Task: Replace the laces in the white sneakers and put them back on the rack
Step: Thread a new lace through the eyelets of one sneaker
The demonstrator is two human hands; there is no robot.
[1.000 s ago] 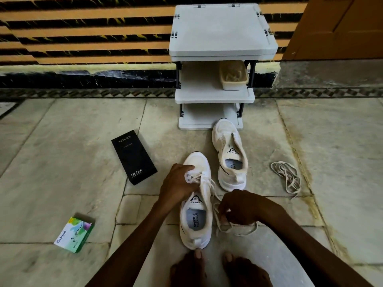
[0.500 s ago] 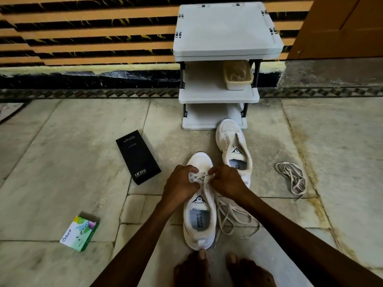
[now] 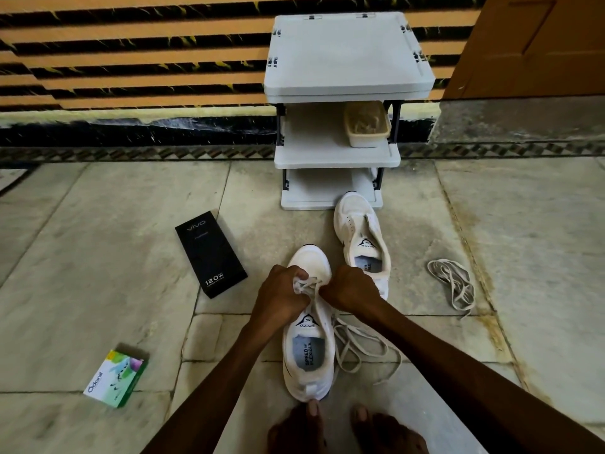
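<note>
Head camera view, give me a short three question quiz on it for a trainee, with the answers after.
1. True or false: the near sneaker and the far sneaker both stand on the rack.
2. What sits on the rack's middle shelf? A) a tub B) a bottle C) a pair of sandals
3. Fill in: the left hand and the right hand both grip the ___ of the near sneaker.

Key
1. False: both are on the floor.
2. A
3. lace
</note>
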